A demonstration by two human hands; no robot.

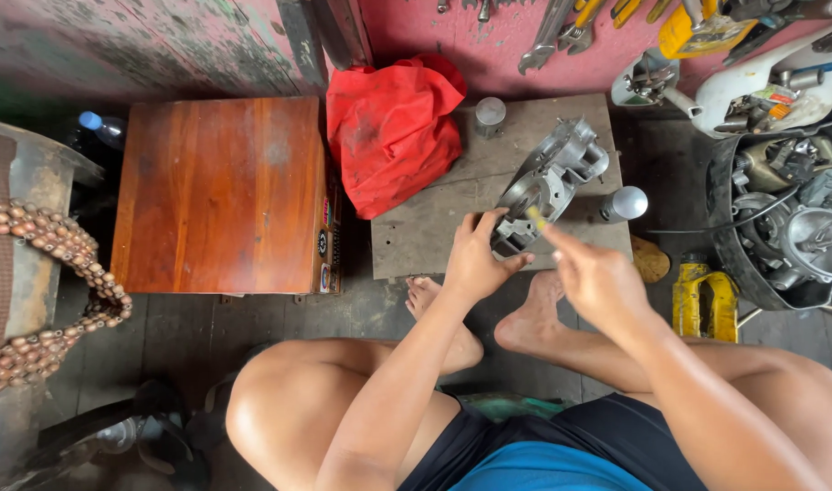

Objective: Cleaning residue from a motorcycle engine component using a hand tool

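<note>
The left hand (475, 259) grips the near end of the metal engine cover (548, 186), which stands tilted on the wooden board (425, 227). The right hand (597, 277) pinches a thin yellow tool (537, 218) against the cover. Behind the board's left part lies a red bag (393, 132).

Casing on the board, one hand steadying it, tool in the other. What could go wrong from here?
1. The grey metal engine casing stands tilted on the wooden board, steadied only by the left hand; it may tip or slide.
2. The right hand works a thin yellow-tipped tool close to the left fingers; a slip could jab them.
3. Bare feet lie just below the board's edge; a falling casing could land on them.
</note>
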